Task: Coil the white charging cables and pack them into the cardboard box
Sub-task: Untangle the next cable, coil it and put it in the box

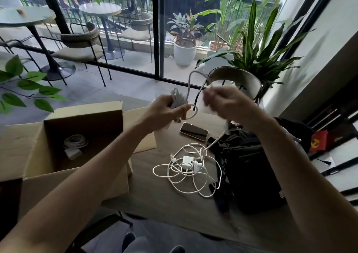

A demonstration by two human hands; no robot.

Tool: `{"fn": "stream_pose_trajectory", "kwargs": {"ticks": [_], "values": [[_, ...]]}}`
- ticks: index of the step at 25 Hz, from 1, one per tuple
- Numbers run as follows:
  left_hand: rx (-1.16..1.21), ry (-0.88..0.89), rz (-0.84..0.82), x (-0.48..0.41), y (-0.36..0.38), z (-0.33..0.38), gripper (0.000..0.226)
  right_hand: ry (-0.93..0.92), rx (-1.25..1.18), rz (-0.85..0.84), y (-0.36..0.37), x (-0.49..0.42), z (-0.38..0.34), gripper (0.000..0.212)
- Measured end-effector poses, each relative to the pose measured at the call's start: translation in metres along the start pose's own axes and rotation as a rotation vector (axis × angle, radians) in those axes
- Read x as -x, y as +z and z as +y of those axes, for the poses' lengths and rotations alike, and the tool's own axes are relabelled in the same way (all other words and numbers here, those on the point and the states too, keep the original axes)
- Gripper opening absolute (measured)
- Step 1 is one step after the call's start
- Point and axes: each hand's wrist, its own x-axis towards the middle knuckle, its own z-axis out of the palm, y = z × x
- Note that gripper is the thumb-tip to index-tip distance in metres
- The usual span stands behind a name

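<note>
We see left hand [166, 110] gripping bundled white charging cable [179, 100] — right hand [226, 101] pinching its free run; open brown cardboard box [58, 156] left on worktop [164, 194] — one coil [75, 141] inside.

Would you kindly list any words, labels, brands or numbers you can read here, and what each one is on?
No readable text anywhere.
Red item beside the black bag: a yellow emblem only, no letters.
Phone: dark screen, nothing shown.
Cardboard box: no print visible.
Charger on the table: any marking is too small to read.
</note>
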Motion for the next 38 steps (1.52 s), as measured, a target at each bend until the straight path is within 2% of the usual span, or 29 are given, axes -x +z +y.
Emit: {"fn": "stream_pose_trajectory", "kwargs": {"ticks": [2, 4, 5, 7, 10, 11, 13, 15, 16, 18, 21, 24, 27, 29, 32, 34, 35, 36, 38], "values": [[-0.031, -0.062, 0.045, 0.004, -0.004, -0.007, 0.027, -0.002, -0.097, 0.225, -0.028, 0.002, -0.005, 0.037], [-0.208, 0.012, 0.078, 0.008, -0.011, -0.009, 0.033, -0.074, 0.034, 0.307, -0.047, 0.004, -0.013, 0.035], [-0.280, 0.082, 0.077, 0.009, -0.013, -0.005, 0.040, -0.119, 0.063, 0.307, -0.053, 0.004, -0.018, 0.029], [-0.335, 0.170, -0.005, 0.010, -0.012, 0.006, 0.051, -0.194, -0.037, 0.275, -0.058, -0.001, -0.032, 0.017], [-0.269, 0.156, -0.193, 0.004, 0.023, 0.028, 0.048, -0.276, -0.260, 0.126, -0.044, -0.015, -0.052, 0.024], [-0.252, 0.150, -0.174, -0.001, 0.040, 0.035, 0.043, -0.293, -0.340, 0.086, -0.035, -0.020, -0.056, 0.026], [-0.294, 0.162, 0.011, -0.016, 0.059, 0.042, 0.032, -0.306, -0.556, 0.077, -0.022, -0.025, -0.062, 0.025], [-0.456, 0.160, 0.240, -0.028, 0.059, 0.042, 0.030, -0.296, -0.848, 0.103, -0.025, -0.025, -0.063, 0.027], [-0.531, 0.137, 0.300, -0.033, 0.055, 0.040, 0.033, -0.288, -0.976, 0.116, -0.030, -0.024, -0.061, 0.029], [-0.617, 0.086, 0.317, -0.040, 0.049, 0.032, 0.037, -0.266, -1.136, 0.149, -0.037, -0.020, -0.054, 0.032], [-0.710, 0.075, 0.336, -0.042, 0.051, 0.024, 0.036, -0.257, -1.311, 0.216, -0.035, -0.016, -0.046, 0.023], [-0.678, 0.031, 0.187, -0.044, 0.054, 0.022, 0.031, -0.261, -1.409, 0.214, -0.026, -0.015, -0.042, 0.020], [-0.385, -0.026, -0.007, -0.045, 0.057, 0.019, 0.027, -0.277, -1.444, 0.143, -0.020, -0.015, -0.040, 0.018], [-0.154, -0.048, -0.027, -0.040, 0.057, 0.018, 0.022, -0.249, -1.369, 0.189, -0.028, -0.018, -0.034, 0.017], [0.051, -0.072, 0.017, -0.036, 0.049, 0.020, 0.019, -0.099, -0.934, 0.487, -0.038, -0.017, -0.007, 0.011], [0.144, -0.055, 0.104, -0.036, 0.038, 0.028, 0.014, 0.058, -0.656, 0.562, -0.024, -0.014, 0.024, 0.016], [0.180, -0.042, 0.125, -0.037, 0.031, 0.035, 0.013, 0.138, -0.539, 0.517, -0.013, -0.013, 0.040, 0.021], [0.201, -0.027, 0.125, -0.039, 0.026, 0.043, 0.012, 0.207, -0.409, 0.403, 0.000, -0.011, 0.054, 0.025], [0.244, -0.004, 0.114, -0.043, 0.021, 0.062, 0.012, 0.268, -0.084, 0.039, 0.025, -0.008, 0.075, 0.022]]}}
